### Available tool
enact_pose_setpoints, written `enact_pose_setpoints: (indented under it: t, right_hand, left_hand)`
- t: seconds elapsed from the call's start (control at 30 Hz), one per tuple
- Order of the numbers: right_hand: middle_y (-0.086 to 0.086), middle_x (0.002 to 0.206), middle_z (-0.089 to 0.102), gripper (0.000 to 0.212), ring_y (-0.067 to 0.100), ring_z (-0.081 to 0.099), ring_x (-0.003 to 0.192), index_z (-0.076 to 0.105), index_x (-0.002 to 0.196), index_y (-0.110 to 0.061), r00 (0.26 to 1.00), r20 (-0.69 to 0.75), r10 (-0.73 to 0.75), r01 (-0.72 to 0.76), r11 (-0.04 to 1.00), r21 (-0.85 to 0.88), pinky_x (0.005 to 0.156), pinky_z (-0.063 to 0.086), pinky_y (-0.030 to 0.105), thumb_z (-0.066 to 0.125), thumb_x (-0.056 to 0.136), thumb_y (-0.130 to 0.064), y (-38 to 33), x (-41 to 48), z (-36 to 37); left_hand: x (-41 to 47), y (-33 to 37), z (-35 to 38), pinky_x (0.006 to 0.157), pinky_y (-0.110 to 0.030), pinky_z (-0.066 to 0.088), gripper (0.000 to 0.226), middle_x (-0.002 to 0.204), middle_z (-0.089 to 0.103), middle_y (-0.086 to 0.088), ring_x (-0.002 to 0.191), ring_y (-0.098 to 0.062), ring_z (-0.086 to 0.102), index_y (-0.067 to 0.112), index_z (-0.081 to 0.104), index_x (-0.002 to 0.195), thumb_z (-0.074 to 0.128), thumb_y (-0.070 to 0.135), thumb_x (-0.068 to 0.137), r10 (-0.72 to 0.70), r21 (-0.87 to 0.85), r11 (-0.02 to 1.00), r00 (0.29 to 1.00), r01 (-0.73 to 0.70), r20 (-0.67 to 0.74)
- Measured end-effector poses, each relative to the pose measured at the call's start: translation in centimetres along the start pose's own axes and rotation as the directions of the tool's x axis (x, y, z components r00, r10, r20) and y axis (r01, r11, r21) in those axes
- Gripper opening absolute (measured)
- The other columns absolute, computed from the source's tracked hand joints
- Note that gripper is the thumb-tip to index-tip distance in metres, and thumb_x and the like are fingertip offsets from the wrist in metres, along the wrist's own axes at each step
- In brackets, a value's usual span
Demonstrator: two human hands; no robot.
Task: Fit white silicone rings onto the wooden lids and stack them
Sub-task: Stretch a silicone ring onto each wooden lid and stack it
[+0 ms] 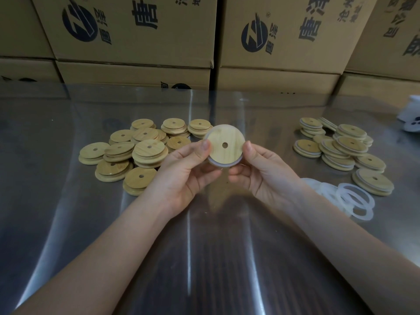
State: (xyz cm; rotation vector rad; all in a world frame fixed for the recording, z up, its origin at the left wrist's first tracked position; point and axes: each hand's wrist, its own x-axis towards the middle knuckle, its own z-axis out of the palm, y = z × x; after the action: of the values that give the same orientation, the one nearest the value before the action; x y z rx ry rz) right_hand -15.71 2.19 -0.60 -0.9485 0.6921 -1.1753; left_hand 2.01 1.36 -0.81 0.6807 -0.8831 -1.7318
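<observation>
each stacked cardboard box bears a dark round logo, small characters beside it, and a large 唐; other print is cut off.

- white thing at the far right: chopped off by the frame edge, no clue what it is
- silicone ring: mostly hidden behind the lid, only a sliver shows
- loose rings, lower right: partly behind the right forearm
- cardboard boxes: cut off up top
</observation>
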Motion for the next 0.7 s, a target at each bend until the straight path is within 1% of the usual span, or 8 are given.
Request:
enact_pose_setpoints:
  t: [0.2, 0.3, 0.4, 0.5, 0.57, 0.63, 0.7]
  right_hand:
    - [0.013, 0.067, 0.069, 0.025, 0.018, 0.07, 0.057, 0.075, 0.082, -0.004, 1.0, -0.018, 0.002, -0.002, 1.0, 0.006, 0.053, 0.058, 0.027, 0.062, 0.076, -0.025, 0.08, -0.04, -0.12]
    - [0.013, 0.068, 0.069, 0.024, 0.017, 0.069, 0.057, 0.076, 0.081, -0.005, 1.0, -0.02, -0.004, 0.004, 1.0, -0.012, 0.053, 0.058, 0.027, 0.063, 0.076, -0.026, 0.06, 0.03, -0.2]
    - [0.012, 0.074, 0.071, 0.025, 0.018, 0.07, 0.06, 0.076, 0.084, -0.006, 1.0, -0.025, -0.008, 0.007, 0.999, -0.038, 0.054, 0.058, 0.027, 0.066, 0.077, -0.027, -0.02, 0.16, -0.35]
    - [0.014, 0.081, 0.071, 0.024, 0.021, 0.07, 0.063, 0.074, 0.092, -0.007, 0.999, -0.032, -0.01, 0.007, 0.996, -0.083, 0.056, 0.058, 0.029, 0.068, 0.079, -0.026, -0.09, 0.2, -0.47]
    - [0.016, 0.08, 0.071, 0.023, 0.022, 0.07, 0.063, 0.072, 0.094, -0.006, 0.997, -0.07, -0.018, 0.01, 0.994, -0.106, 0.056, 0.057, 0.029, 0.068, 0.079, -0.024, -0.21, 0.23, -0.46]
    - [0.016, 0.078, 0.071, 0.024, 0.023, 0.069, 0.061, 0.069, 0.096, -0.003, 0.99, -0.133, -0.035, 0.02, 0.994, -0.111, 0.055, 0.057, 0.029, 0.068, 0.081, -0.023, -0.44, 0.3, -0.49]
    - [0.015, 0.075, 0.071, 0.019, 0.022, 0.069, 0.058, 0.066, 0.099, -0.001, 0.974, -0.217, -0.071, 0.053, 0.995, -0.087, 0.053, 0.056, 0.029, 0.064, 0.089, -0.017, -0.85, 0.45, -0.69]
  left_hand:
    - [-0.12, 0.18, -0.02, 0.053, -0.02, 0.056, 0.012, 0.085, 0.076, -0.004, 0.076, -0.012, 0.073, 0.019, 0.079, 0.073, 0.072, 0.026, 0.066, 0.028, 0.028, 0.999, 1.0, -0.029, 0.01]
    - [-0.13, 0.17, -0.01, 0.053, -0.02, 0.056, 0.01, 0.084, 0.075, -0.003, 0.075, -0.011, 0.072, 0.02, 0.078, 0.072, 0.072, 0.026, 0.067, 0.037, 0.037, 0.999, 0.999, -0.037, 0.006]
    - [0.0, -0.06, -0.09, 0.055, -0.022, 0.057, 0.013, 0.088, 0.076, -0.004, 0.079, -0.013, 0.073, 0.018, 0.078, 0.076, 0.072, 0.026, 0.069, 0.042, 0.036, 0.998, 0.999, -0.041, -0.009]
    - [0.08, -0.2, -0.28, 0.061, -0.026, 0.058, 0.021, 0.095, 0.076, -0.006, 0.085, -0.015, 0.073, 0.014, 0.075, 0.088, 0.072, 0.026, 0.071, 0.024, 0.041, 0.999, 1.0, -0.024, -0.01]
    - [0.1, -0.19, -0.33, 0.063, -0.028, 0.059, 0.026, 0.096, 0.075, -0.006, 0.086, -0.016, 0.073, 0.013, 0.073, 0.095, 0.072, 0.026, 0.073, 0.01, 0.065, 0.998, 1.0, -0.009, -0.015]
    - [0.06, -0.17, -0.27, 0.064, -0.029, 0.06, 0.025, 0.095, 0.075, -0.005, 0.08, -0.016, 0.073, 0.016, 0.076, 0.094, 0.072, 0.026, 0.072, 0.002, 0.092, 0.996, 1.0, 0.001, -0.026]
    - [-0.03, -0.12, -0.15, 0.063, -0.03, 0.059, 0.025, 0.095, 0.076, -0.004, 0.076, -0.016, 0.072, 0.019, 0.078, 0.092, 0.073, 0.029, 0.07, -0.003, 0.141, 0.99, 0.999, 0.009, -0.044]
